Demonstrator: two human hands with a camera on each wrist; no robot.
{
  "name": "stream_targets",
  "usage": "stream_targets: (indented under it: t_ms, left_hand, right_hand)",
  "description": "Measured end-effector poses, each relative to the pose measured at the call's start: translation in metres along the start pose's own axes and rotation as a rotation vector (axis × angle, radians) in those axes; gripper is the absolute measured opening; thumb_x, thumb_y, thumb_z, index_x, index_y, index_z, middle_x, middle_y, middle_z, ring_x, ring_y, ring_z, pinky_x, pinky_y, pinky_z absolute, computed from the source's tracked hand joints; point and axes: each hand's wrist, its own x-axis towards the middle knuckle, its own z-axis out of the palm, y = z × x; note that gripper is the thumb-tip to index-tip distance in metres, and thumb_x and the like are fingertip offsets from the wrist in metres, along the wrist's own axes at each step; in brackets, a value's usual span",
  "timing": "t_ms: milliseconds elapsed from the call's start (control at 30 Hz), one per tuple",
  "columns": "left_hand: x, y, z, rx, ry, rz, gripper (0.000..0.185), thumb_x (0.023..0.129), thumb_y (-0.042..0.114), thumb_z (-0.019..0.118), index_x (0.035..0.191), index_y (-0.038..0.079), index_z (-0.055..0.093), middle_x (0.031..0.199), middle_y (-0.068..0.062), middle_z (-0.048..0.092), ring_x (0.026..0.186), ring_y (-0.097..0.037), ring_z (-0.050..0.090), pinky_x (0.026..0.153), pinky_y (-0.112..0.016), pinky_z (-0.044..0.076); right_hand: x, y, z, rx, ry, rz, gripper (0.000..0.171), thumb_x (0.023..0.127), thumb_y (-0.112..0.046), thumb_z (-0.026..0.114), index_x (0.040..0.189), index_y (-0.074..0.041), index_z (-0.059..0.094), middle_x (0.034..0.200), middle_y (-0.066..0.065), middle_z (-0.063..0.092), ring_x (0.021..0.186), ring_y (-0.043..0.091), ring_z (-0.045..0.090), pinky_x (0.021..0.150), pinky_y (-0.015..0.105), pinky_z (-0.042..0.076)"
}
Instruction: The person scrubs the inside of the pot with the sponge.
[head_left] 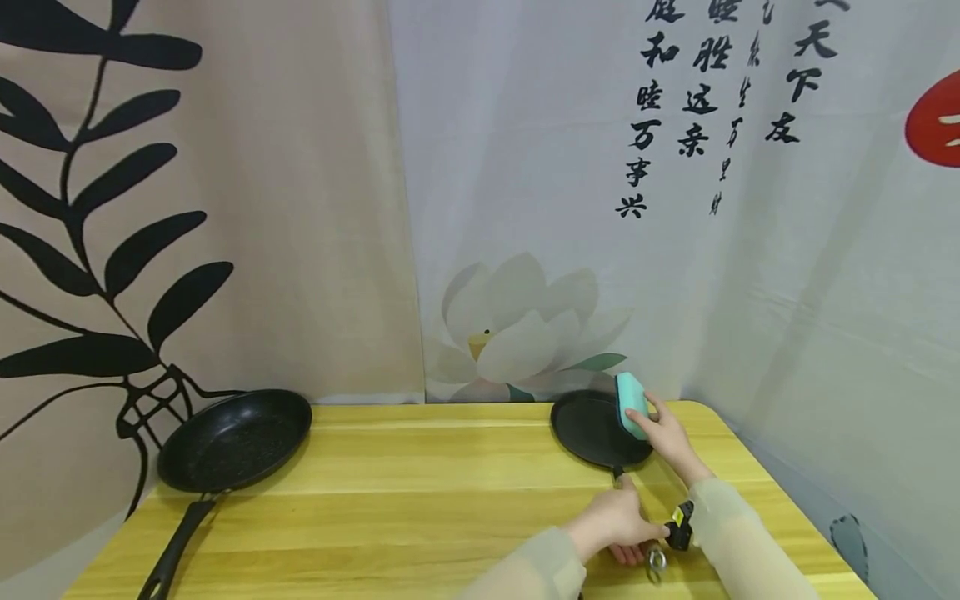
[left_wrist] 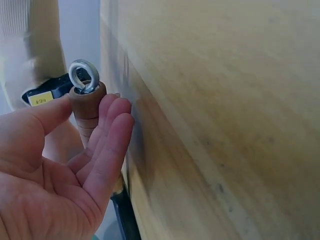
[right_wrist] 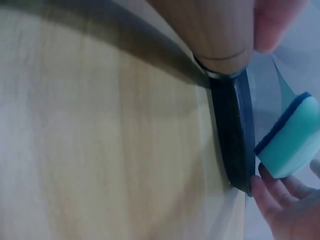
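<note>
On the yellow wooden worktop, the left hand grips the wooden handle to steady the small black frying pan, while the right hand pinches a turquoise sponge against its far right rim.

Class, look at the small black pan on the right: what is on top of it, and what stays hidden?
A teal sponge, gripped by the right hand, stands on edge on the small black pan. The left hand wraps the wooden handle, hiding most of it.

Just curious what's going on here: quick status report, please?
Left hand grips pan handle. Right hand holds teal sponge at small pan. Second pan sits apart, nothing blocking.
</note>
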Motion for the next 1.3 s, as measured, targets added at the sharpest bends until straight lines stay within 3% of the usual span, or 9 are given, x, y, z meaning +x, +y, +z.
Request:
stream_targets:
  t_ms: [200,367,733,867,1000,1100,1300]
  left_hand:
    - [-0.007,-0.009,-0.017,-0.188,-0.049,0.082,0.083,0.09,0.036,0.07,0.15,-0.001,0.028,0.055,-0.008,0.064,0.045,-0.022,0.062,0.045,-0.035,0.054]
    - [-0.015,-0.021,-0.038,-0.19,-0.002,0.12,0.075,0.091,0.037,0.068,0.15,0.007,0.034,0.058,-0.004,0.065,0.048,-0.022,0.064,0.047,-0.035,0.055]
    - [-0.04,-0.079,-0.097,-0.285,0.057,0.176,0.068,0.093,0.032,0.066,0.147,0.001,0.038,0.064,-0.007,0.067,0.053,-0.026,0.067,0.053,-0.042,0.058]
    - [-0.052,-0.106,-0.116,-0.321,0.076,0.194,0.06,0.095,0.028,0.064,0.144,0.0,0.043,0.067,-0.008,0.068,0.053,-0.026,0.066,0.049,-0.036,0.057]
    - [-0.071,-0.128,-0.135,-0.345,0.074,0.206,0.053,0.095,0.025,0.063,0.14,0.0,0.049,0.071,-0.011,0.069,0.058,-0.032,0.067,0.054,-0.041,0.058]
    - [-0.086,-0.141,-0.147,-0.34,0.065,0.213,0.05,0.095,0.025,0.063,0.137,0.0,0.051,0.073,-0.012,0.069,0.063,-0.039,0.067,0.058,-0.047,0.058]
    - [-0.109,-0.16,-0.163,-0.291,0.059,0.223,0.047,0.096,0.024,0.063,0.134,-0.001,0.054,0.075,-0.011,0.068,0.064,-0.04,0.067,0.055,-0.042,0.058]
  right_hand:
    - [0.001,-0.006,-0.003,0.037,-0.026,-0.022,0.085,0.097,-0.052,0.052,0.154,-0.001,0.015,0.137,0.036,0.041,0.117,0.045,0.051,0.087,0.05,0.051]
    - [0.004,-0.015,-0.003,0.035,-0.032,-0.048,0.083,0.097,-0.05,0.053,0.154,-0.001,0.017,0.14,0.036,0.037,0.119,0.047,0.048,0.084,0.05,0.053]
    - [0.01,-0.047,0.01,0.062,-0.096,-0.117,0.079,0.096,-0.047,0.057,0.153,-0.004,0.025,0.145,0.034,0.032,0.126,0.047,0.042,0.086,0.052,0.051]
    - [0.01,-0.061,0.022,0.067,-0.118,-0.139,0.078,0.096,-0.046,0.058,0.153,-0.005,0.026,0.143,0.034,0.036,0.123,0.045,0.046,0.086,0.051,0.052]
    - [0.013,-0.073,0.04,0.027,-0.131,-0.152,0.077,0.094,-0.048,0.059,0.153,-0.007,0.028,0.137,0.031,0.044,0.116,0.04,0.052,0.086,0.049,0.051]
    - [0.014,-0.08,0.055,0.006,-0.138,-0.164,0.076,0.094,-0.048,0.06,0.153,-0.01,0.03,0.135,0.028,0.048,0.118,0.04,0.051,0.089,0.052,0.048]
    - [0.016,-0.093,0.082,-0.01,-0.155,-0.192,0.074,0.093,-0.047,0.062,0.152,-0.013,0.033,0.129,0.025,0.053,0.118,0.039,0.052,0.088,0.052,0.049]
